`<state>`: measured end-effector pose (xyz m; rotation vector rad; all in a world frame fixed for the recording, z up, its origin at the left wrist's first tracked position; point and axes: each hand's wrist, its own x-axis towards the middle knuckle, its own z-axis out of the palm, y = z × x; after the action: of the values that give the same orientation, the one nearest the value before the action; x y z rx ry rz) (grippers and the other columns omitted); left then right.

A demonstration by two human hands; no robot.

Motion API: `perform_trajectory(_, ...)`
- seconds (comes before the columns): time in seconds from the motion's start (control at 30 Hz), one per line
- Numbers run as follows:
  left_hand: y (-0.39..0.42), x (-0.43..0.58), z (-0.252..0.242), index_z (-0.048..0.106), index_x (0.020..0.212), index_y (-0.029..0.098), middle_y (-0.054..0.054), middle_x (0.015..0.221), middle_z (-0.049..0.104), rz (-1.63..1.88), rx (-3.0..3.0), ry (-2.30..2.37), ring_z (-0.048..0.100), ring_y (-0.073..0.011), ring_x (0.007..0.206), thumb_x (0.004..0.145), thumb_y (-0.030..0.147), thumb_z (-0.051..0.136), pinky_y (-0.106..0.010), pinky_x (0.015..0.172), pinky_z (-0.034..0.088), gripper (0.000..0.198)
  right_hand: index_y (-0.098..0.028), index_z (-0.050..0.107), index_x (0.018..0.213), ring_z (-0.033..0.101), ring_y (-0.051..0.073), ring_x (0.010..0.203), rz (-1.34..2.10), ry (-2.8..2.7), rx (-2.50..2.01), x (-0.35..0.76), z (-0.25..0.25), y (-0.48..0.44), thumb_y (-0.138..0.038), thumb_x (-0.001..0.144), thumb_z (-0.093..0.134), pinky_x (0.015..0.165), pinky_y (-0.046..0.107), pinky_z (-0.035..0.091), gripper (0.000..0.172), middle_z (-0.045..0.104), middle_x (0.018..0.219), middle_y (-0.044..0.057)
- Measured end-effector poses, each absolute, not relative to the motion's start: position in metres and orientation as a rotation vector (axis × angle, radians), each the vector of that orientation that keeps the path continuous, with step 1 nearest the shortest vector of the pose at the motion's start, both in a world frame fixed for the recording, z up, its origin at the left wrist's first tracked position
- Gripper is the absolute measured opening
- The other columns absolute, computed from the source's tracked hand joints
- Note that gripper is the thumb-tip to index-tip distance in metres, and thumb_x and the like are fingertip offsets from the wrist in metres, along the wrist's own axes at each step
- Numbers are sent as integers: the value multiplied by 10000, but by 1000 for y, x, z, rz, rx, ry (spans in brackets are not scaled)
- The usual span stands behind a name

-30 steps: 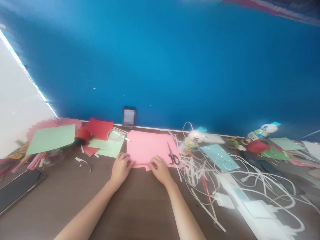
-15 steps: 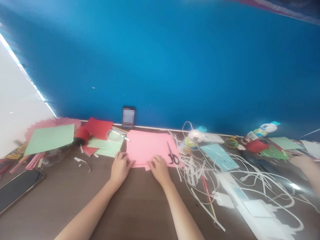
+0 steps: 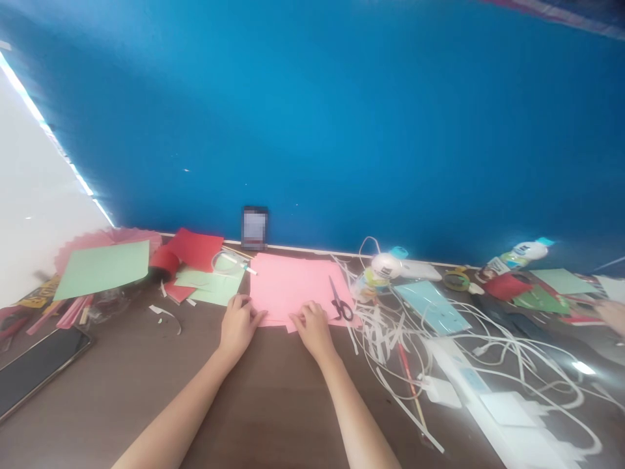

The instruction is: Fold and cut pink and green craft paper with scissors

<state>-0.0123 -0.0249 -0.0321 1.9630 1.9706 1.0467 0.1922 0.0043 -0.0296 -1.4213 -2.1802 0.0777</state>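
A stack of pink paper [image 3: 293, 286] lies flat on the brown table, its near edge towards me. At its near left corner is my left hand [image 3: 239, 326], closed, with bent fingers and the thumb along the paper's edge. My right hand [image 3: 311, 329] pinches the near edge around its middle, where a small pink tab sticks out. Dark-handled scissors [image 3: 340, 303] rest on the right part of the stack, just beyond my right hand.
To the right lie white paper strips [image 3: 378, 332], a glue bottle [image 3: 383, 270], a blue packet [image 3: 432, 306] and a power strip [image 3: 469, 397] with tangled cables. Left are green paper [image 3: 105, 267], red paper [image 3: 195, 247] and a phone [image 3: 43, 365]. Another person's hand [image 3: 612, 316] shows at far right.
My hands stay in nearly the same place on the pink paper. The whole view has shifted slightly. At far right, the other person's hand has drawn back towards the picture's edge.
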Motion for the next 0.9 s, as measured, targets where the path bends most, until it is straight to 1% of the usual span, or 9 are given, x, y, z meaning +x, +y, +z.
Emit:
perform_trajectory(0.07, -24, -13, -32, 543, 560, 191, -86, 1004, 541, 1053, 1958, 1965, 460, -261, 1002, 786, 439, 494, -382, 743, 483, 339, -201, 458, 602, 472, 188, 733, 68, -2180, -1431, 192, -29, 4, -363, 839, 486, 676, 329, 356, 288, 511, 776, 43)
perform_trajectory(0.23, -24, -15, -33, 575, 580, 188, -86, 1002, 535, 1072, 1968, 1936, 456, -258, 1010, 796, 417, 482, -410, 837, 452, 328, -198, 464, 602, 478, 185, 732, 73, -2181, -1456, 192, -30, 4, -369, 835, 494, 684, 329, 359, 291, 513, 786, 41)
perform_trajectory(0.4, -24, -12, -34, 548, 569, 194, -89, 992, 532, 1080, 1999, 1967, 445, -267, 1033, 807, 397, 469, -401, 801, 472, 323, -197, 466, 597, 473, 187, 723, 90, -2165, -1464, 191, -30, 4, -375, 830, 502, 677, 329, 360, 296, 518, 783, 43)
perform_trajectory(0.57, -25, -9, -34, 540, 590, 192, -98, 994, 526, 1004, 2046, 2034, 434, -279, 1053, 818, 380, 454, -384, 732, 489, 307, -195, 473, 597, 470, 186, 720, 98, -2147, -1458, 191, -31, 4, -369, 841, 482, 666, 324, 359, 299, 522, 798, 48)
perform_trajectory(0.7, -26, -8, -33, 542, 621, 187, -105, 999, 524, 962, 2075, 2045, 443, -277, 1041, 822, 358, 449, -389, 746, 483, 280, -194, 472, 606, 467, 187, 731, 122, -2149, -1474, 191, -30, 4, -353, 837, 493, 676, 325, 361, 281, 521, 800, 44)
perform_trajectory(0.8, -25, -9, -33, 537, 637, 188, -104, 999, 529, 934, 2094, 2064, 457, -273, 1028, 827, 356, 445, -376, 724, 489, 269, -195, 472, 609, 469, 188, 734, 129, -2150, -1485, 190, -30, 4, -351, 834, 500, 678, 322, 359, 275, 519, 793, 43)
perform_trajectory(0.9, -25, -11, -31, 546, 702, 183, -105, 961, 550, 945, 2154, 2099, 487, -269, 999, 826, 339, 457, -386, 733, 492, 218, -192, 476, 609, 469, 185, 729, 123, -2152, -1500, 189, -29, 3, -366, 830, 503, 673, 314, 356, 283, 520, 790, 42)
